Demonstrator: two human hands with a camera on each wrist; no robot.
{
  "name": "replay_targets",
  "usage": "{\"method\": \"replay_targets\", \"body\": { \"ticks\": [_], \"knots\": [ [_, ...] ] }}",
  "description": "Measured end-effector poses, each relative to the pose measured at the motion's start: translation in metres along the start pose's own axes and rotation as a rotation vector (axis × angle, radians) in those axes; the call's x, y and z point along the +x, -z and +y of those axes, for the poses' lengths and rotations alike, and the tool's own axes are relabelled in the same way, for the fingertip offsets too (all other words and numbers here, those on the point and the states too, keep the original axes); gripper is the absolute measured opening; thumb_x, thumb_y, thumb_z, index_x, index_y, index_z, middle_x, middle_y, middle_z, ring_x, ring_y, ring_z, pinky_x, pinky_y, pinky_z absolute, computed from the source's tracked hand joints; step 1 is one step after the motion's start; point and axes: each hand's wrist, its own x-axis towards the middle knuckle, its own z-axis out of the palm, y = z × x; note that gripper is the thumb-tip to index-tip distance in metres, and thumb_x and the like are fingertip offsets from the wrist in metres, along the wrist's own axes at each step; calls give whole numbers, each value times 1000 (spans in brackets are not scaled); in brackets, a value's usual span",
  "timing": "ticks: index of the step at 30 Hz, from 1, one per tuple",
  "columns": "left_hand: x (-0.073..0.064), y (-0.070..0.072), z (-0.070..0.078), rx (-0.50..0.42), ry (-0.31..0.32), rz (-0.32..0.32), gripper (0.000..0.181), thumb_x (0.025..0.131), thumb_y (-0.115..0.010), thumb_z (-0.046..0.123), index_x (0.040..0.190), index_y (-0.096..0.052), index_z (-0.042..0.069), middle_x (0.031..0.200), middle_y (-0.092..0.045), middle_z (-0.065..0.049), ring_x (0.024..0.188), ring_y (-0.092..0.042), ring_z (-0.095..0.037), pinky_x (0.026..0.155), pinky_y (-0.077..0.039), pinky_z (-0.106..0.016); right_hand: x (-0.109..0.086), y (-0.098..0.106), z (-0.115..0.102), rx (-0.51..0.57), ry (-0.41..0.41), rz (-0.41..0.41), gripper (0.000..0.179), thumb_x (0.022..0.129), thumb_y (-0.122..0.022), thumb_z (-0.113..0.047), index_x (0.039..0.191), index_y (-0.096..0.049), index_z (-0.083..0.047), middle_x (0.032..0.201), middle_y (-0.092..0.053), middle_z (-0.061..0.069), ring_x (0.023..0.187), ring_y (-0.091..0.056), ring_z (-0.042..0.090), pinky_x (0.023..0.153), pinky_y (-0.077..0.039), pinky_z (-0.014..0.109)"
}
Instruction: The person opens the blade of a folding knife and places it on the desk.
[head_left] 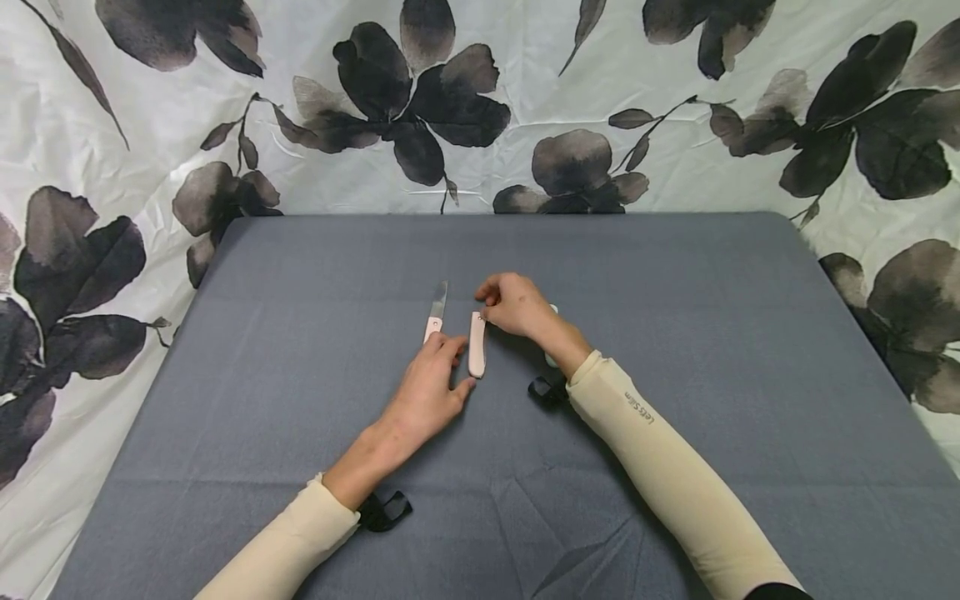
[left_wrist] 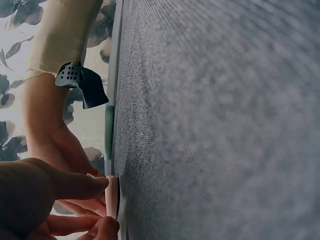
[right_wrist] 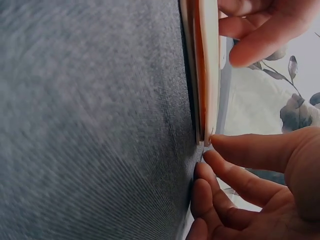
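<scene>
A pink-handled folding knife (head_left: 477, 346) lies folded on the grey cloth between both hands. My right hand (head_left: 517, 306) has its thumb and index finger at the knife's far end, with the thumb touching the handle. My left hand (head_left: 423, 385) rests on the cloth beside it. Its index finger is close to the handle's left side and its thumb is by the near end, with a gap in the right wrist view. A second pink folding knife (head_left: 434, 325) lies unfolded to the left, partly under my left hand. In the right wrist view, the handle's orange-tinted slot (right_wrist: 200, 75) shows.
A pale green handle-like object (head_left: 551, 362) lies mostly behind my right wrist, its green edge (left_wrist: 108, 132) showing in the left wrist view. Black straps hang at both wrists. A floral cloth (head_left: 420, 100) hangs beyond the far edge of the table (head_left: 675, 275).
</scene>
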Motion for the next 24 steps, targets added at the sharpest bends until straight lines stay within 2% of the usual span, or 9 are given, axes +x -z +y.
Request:
{"method": "replay_targets", "body": {
  "ticks": [9, 15, 24],
  "knots": [
    [0, -7, 5, 40, -4, -18, 49, 88, -83, 8, 132, -63, -1, 108, -57, -13, 88, -54, -20, 80, -51, -38, -7, -3, 2, 3, 13, 12, 17, 98, -68, -12, 111, -77, -5, 101, -74, 13, 86, -65, 23, 74, -51, 30],
    [2, -4, 7, 39, -4, -43, 52, 87, -84, 8, 134, -62, -1, 105, -55, -12, 85, -51, -19, 77, -49, -36, -8, -4, 0, 3, 1, 23, 10, 98, -68, -13, 99, -76, -7, 91, -72, 10, 75, -61, 19, 66, -47, 27],
    [5, -3, 6, 51, -11, -53, 50, 90, -80, 3, 135, -60, -4, 105, -56, -12, 85, -53, -19, 78, -52, -36, -10, -4, -1, -14, -1, 17, 11, 99, -68, -16, 98, -76, -8, 90, -72, 8, 73, -60, 18, 64, -46, 25]
  ]
}}
